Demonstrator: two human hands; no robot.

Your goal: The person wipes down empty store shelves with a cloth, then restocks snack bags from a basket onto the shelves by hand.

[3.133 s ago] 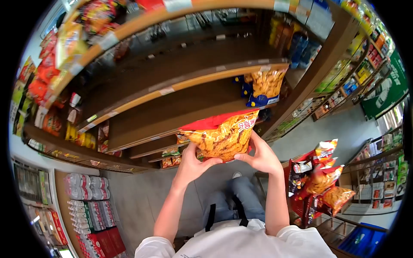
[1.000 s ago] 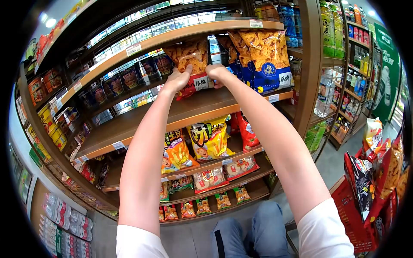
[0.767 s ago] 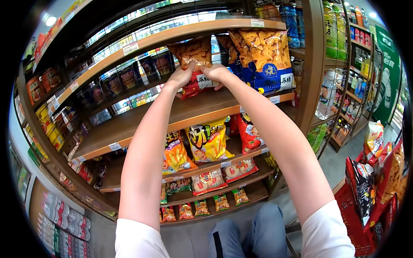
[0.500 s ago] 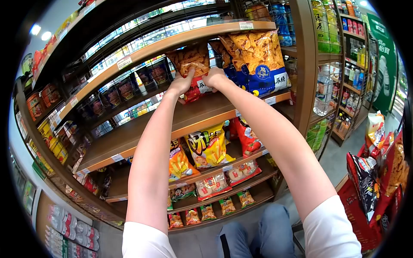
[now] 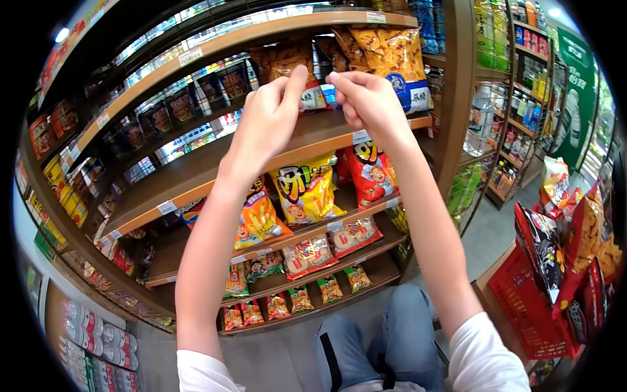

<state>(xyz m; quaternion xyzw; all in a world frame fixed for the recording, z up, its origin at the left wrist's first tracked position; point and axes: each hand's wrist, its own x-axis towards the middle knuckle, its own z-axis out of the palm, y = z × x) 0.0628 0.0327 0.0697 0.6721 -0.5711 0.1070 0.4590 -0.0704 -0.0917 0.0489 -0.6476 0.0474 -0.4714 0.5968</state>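
Observation:
A red snack bag with a clear upper part (image 5: 279, 60) stands on the upper shelf behind my hands, partly hidden by them. My left hand (image 5: 266, 117) is in front of it, empty, thumb stretched upward and apart; its other fingers are partly hidden. My right hand (image 5: 371, 98) is raised to the right of it, fingers curled and the index finger near the thumb, with nothing visible in them. To the right, beyond my right hand, stands a blue snack bag with a clear top (image 5: 392, 55), another similar bag beside it.
Below, the shelf edge (image 5: 261, 171) runs across, over yellow (image 5: 304, 193), orange (image 5: 258, 219) and red snack bags (image 5: 371, 173). Dark cup-shaped packs (image 5: 186, 108) line the shelf behind. A red basket (image 5: 522, 307) filled with snack bags is at right. Bottle packs (image 5: 98, 340) stand lower left.
Both hands have let go of the red snack bag and drawn back toward me. The bag stays on the shelf. The view has shifted slightly.

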